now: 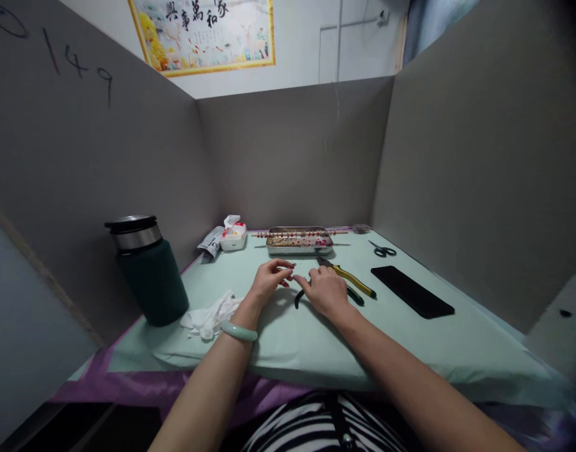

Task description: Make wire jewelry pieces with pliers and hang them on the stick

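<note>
My left hand [270, 279], with a pale green bangle [240, 331] on its wrist, is closed in a pinch. Whatever lies between its fingertips is too small to name. Close beside it, my right hand [326, 292] is curled, its thumb reaching to the left fingertips. A black curved handle [297, 299] sticks out under the right hand; the frame does not show whether that hand grips it. Pliers with yellow-and-black handles [356, 282] lie just beyond the right hand, and a dark green handle [356, 296] shows next to them.
A metal tray [300, 250] of beads stands at the back, a beaded stick [337, 233] across it. Scissors [384, 251] and a black phone [410, 292] lie at right. At left are a dark green bottle [154, 282], crumpled tissue [210, 319] and a tissue pack [233, 237]. Grey partitions [292, 157] enclose the table.
</note>
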The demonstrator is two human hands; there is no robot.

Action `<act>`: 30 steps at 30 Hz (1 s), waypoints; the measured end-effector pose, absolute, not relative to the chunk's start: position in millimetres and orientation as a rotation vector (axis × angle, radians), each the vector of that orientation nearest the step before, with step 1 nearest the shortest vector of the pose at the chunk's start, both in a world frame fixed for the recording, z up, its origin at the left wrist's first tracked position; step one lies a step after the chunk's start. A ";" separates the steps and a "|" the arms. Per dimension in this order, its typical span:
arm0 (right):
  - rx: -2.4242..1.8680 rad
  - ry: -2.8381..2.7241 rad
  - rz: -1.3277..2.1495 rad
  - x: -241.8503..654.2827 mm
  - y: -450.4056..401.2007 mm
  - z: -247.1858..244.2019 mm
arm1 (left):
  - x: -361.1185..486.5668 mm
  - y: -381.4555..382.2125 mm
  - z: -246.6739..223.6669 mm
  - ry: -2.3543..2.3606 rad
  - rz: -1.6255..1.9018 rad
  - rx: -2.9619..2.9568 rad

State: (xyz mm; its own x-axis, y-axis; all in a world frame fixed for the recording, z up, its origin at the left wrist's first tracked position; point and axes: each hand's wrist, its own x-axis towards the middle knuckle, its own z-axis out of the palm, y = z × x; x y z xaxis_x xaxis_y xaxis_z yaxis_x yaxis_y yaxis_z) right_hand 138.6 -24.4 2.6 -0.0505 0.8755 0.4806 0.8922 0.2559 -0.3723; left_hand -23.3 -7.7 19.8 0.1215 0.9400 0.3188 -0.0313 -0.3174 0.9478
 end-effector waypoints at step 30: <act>-0.518 -1.099 1.825 160.5 -17.0 26.7 | -31.0 -5.0 18.1 0.848 1.333 1.155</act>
State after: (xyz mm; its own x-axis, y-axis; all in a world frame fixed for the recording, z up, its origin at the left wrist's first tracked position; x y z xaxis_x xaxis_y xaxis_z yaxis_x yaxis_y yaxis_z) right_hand 160.5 -17.0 26.7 -0.4938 0.8643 0.0960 -0.4892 -0.1849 -0.8523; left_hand -31.0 -5.0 18.1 0.1025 0.9830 0.1522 -0.2792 -0.1185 0.9529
